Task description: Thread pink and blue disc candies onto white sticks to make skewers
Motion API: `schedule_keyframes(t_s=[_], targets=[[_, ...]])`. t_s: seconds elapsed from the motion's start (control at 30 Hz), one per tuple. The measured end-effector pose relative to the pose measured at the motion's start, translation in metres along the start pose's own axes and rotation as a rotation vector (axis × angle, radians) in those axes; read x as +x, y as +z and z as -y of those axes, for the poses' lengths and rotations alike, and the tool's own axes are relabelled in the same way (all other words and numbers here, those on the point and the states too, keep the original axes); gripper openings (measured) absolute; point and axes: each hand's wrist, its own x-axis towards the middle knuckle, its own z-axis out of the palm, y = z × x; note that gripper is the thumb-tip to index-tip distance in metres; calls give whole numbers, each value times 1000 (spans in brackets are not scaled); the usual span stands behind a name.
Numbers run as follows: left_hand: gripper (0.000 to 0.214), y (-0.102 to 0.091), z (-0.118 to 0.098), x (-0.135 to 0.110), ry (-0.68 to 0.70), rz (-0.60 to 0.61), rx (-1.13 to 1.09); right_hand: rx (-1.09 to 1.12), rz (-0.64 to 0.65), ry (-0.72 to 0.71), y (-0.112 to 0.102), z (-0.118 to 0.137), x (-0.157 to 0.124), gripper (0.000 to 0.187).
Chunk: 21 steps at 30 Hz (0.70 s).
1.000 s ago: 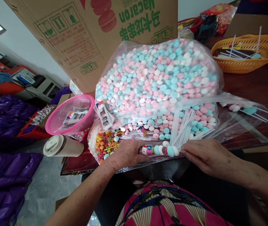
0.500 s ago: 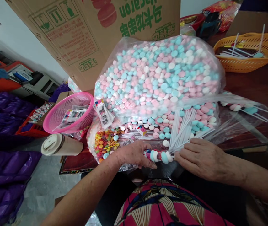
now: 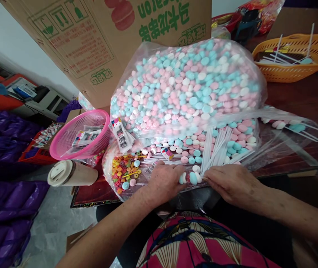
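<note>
Between my hands lies a candy skewer [image 3: 193, 178] of white and pale blue pieces with a reddish bit among them. My left hand [image 3: 164, 181] is closed around its left end and covers part of it. At the other end, my right hand [image 3: 230, 181] pinches the skewer's stick close to the last white piece. Just beyond my right hand is a bundle of white plastic sticks [image 3: 217, 147]. Loose pink, blue and white candies [image 3: 238, 141] spill from a large clear bag [image 3: 187, 85]. Colourful ring-shaped candies [image 3: 120, 167] lie left of my left hand.
A pink basket [image 3: 57, 149] with printed packets and a lidded beige cup [image 3: 78, 174] stand at the left. At the right is an orange basket [image 3: 282, 74] holding sticks. A big cardboard box [image 3: 89, 48] rises behind the bag. Printed labels [image 3: 121, 136] rest against the bag.
My left hand has slid right along the skewer and now covers more of its left end, including the coloured wrapper part. My right hand stays at the stick end, its fingers slightly flatter.
</note>
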Motion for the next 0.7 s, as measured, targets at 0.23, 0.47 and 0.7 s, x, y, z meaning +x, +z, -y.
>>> schedule_keyframes(t_s=[0.23,0.47,0.7], targets=[[61,-33,39,3,236,637,-843,-104,-166,-273,-10,-7,0,23],[41,-19,19,-3,41,394,-499,-224,-189,-320,-15,-11,-6,25],[20,-15,-3,-7,-116,71,259,297,-13,151,-11,-1,-7,32]])
